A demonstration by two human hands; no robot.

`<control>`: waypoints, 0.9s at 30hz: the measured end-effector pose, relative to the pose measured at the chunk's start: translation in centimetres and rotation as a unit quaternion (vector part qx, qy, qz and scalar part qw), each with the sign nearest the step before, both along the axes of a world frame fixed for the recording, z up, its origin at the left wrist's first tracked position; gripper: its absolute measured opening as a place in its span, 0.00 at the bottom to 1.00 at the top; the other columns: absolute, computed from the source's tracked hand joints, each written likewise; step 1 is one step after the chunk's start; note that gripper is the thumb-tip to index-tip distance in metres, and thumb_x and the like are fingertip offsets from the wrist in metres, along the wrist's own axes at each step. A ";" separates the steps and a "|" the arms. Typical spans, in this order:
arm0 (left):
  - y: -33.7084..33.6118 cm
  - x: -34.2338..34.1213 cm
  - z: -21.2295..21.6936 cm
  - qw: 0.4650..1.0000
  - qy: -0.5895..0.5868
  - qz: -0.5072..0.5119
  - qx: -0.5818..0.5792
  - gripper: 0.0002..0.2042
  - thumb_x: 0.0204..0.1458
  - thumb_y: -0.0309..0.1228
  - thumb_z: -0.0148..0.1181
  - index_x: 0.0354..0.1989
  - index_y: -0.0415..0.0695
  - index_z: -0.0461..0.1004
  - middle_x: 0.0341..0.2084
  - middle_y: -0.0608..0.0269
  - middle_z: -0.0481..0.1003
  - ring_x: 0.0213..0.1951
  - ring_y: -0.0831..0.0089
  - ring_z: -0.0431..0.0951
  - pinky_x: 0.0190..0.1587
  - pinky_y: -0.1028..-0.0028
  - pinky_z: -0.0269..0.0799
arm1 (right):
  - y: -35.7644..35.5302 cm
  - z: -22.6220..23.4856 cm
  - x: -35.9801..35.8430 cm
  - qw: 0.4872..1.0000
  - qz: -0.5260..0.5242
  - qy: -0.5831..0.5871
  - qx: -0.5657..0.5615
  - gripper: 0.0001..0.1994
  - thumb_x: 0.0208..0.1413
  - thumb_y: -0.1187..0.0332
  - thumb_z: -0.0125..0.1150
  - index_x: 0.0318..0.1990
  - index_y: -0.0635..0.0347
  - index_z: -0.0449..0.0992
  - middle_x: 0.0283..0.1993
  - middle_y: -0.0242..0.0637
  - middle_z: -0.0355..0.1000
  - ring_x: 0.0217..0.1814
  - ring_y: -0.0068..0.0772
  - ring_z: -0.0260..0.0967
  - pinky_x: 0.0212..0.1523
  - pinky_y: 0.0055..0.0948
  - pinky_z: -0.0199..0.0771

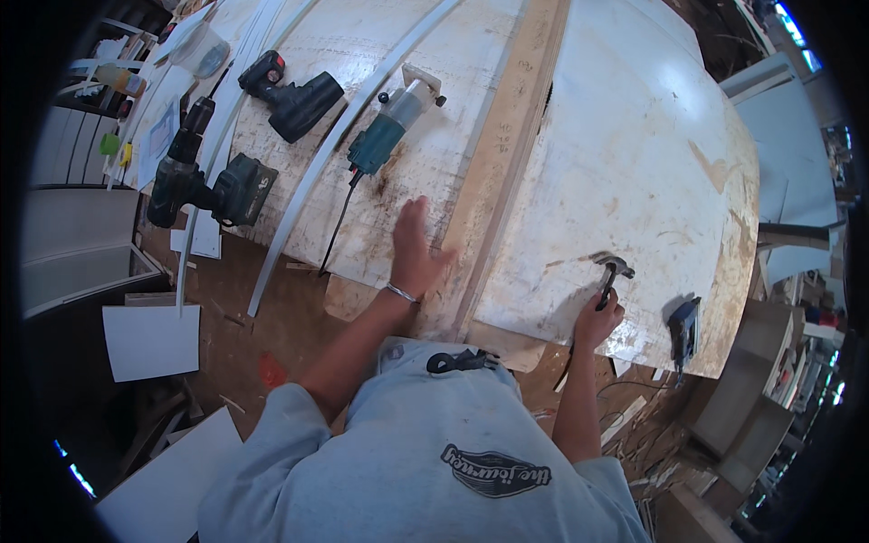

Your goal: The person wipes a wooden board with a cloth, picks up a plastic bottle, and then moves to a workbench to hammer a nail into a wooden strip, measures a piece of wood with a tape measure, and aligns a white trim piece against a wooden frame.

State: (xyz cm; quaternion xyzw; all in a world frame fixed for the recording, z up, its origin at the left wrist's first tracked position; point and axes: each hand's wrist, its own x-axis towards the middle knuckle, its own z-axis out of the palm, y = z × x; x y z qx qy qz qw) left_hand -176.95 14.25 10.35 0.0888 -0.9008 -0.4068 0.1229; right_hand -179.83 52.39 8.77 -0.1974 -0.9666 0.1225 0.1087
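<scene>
My right hand [599,319] grips a claw hammer [612,269] near its head, over the near right part of the white-topped worktable [634,163]. Its metal head points away from me, and the rest of the handle is mostly hidden by the hand. My left hand [418,252] is open with fingers stretched out and holds nothing. It is beside the left edge of a long tan board [510,136], its thumb smeared by motion. Whether it touches the board I cannot tell. The board runs from my waist to the far side of the table.
Left of the board lie a green corded trim router [389,127], a black cordless tool [294,98], a cordless drill [204,176] and long white strips [317,167]. A dark blue power tool [684,328] stands by the right edge. Wood scraps [625,418] litter the floor.
</scene>
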 end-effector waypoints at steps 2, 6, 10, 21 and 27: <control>-2.8 -0.3 -1.3 0.995 -0.040 0.058 0.067 0.36 0.49 0.39 0.69 0.65 0.41 0.61 0.54 0.47 0.68 0.56 0.52 0.68 0.58 0.58 0.65 | -0.3 0.0 -0.1 1.000 0.007 0.006 0.003 0.18 0.61 0.62 0.58 0.56 0.59 0.74 0.43 0.50 0.66 0.48 0.50 0.66 0.47 0.45 0.70; -3.9 -1.6 -0.5 0.994 -0.036 -0.071 -0.070 0.14 0.51 0.30 0.65 0.46 0.41 0.75 0.38 0.56 0.72 0.44 0.57 0.72 0.47 0.62 0.71 | 0.1 0.1 -0.1 1.000 -0.009 -0.006 -0.006 0.18 0.61 0.62 0.58 0.56 0.58 0.74 0.44 0.51 0.67 0.49 0.51 0.66 0.48 0.45 0.70; -3.5 -3.7 -0.8 0.984 -0.053 -0.106 -0.134 0.07 0.52 0.29 0.63 0.36 0.42 0.74 0.35 0.59 0.72 0.43 0.58 0.73 0.44 0.62 0.73 | 0.0 0.4 -0.5 1.000 -0.006 -0.011 -0.022 0.19 0.60 0.62 0.58 0.56 0.58 0.73 0.46 0.52 0.67 0.51 0.53 0.66 0.49 0.45 0.70; -1.2 -4.6 2.8 0.965 -0.148 -0.196 0.095 0.05 0.56 0.25 0.60 0.37 0.37 0.75 0.30 0.56 0.76 0.31 0.63 0.78 0.38 0.68 0.75 | 0.2 0.4 -0.6 1.000 -0.015 -0.002 -0.018 0.19 0.57 0.66 0.59 0.56 0.58 0.74 0.43 0.47 0.67 0.48 0.49 0.66 0.47 0.45 0.70; 1.3 -5.1 1.9 0.976 -0.126 -0.164 0.063 0.06 0.53 0.25 0.62 0.39 0.39 0.79 0.31 0.56 0.76 0.31 0.65 0.78 0.36 0.69 0.75 | 0.2 0.4 -0.9 0.999 -0.021 -0.006 -0.027 0.19 0.57 0.65 0.59 0.55 0.58 0.74 0.43 0.46 0.67 0.49 0.48 0.66 0.47 0.44 0.70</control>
